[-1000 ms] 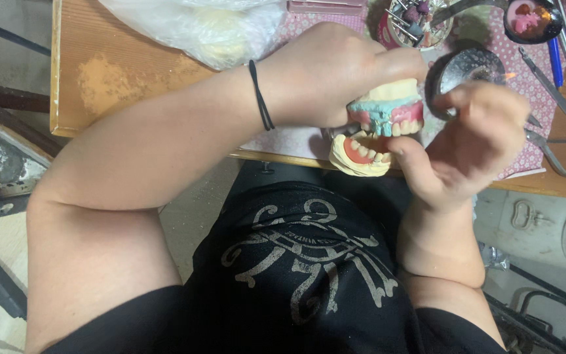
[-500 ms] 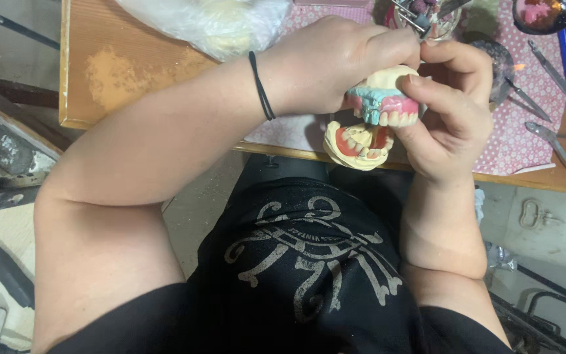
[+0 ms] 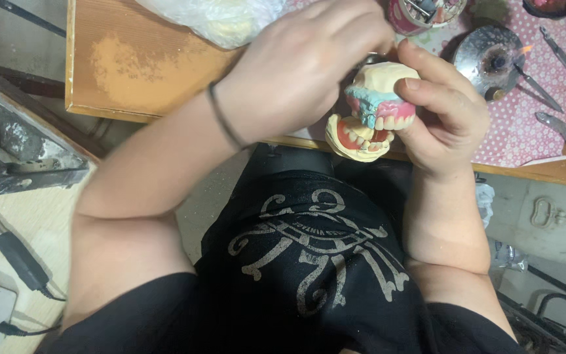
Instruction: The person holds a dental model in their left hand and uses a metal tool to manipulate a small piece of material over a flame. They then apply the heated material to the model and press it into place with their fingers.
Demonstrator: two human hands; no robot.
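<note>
Holding a dental model (image 3: 371, 108) up in both hands, a person in a black printed shirt sits at a wooden surface (image 3: 139, 72), seen from above in the upper middle of the frame. The model is a pair of cream plaster jaws with pink gums and rows of pale teeth, lifted clear of the surface, just above its front edge, and tilted so the teeth face the camera, probably to keep the bite in plain sight. The right hand (image 3: 447, 121), right of centre, has its grip wrapped round the upper half of the model, thumb across the front of the teeth and fingers behind, which steadies it. The left hand (image 3: 302, 65), with a dark band (image 3: 223, 118) at its wrist, comes in from the left and covers the model's back; its fingers are curled against it, though what exactly they pinch is hidden behind the knuckles. At the upper right a pink dotted cloth (image 3: 525, 124) covers the surface and carries a round metal dish with a small flame (image 3: 496, 56), placed near the hands, along with several slim metal instruments (image 3: 561, 56). A clear plastic bag (image 3: 211, 16) lies at the top left of centre. At the lower left, on a pale bench, a dark handpiece with a cable (image 3: 18, 259) rests well apart from the work.
</note>
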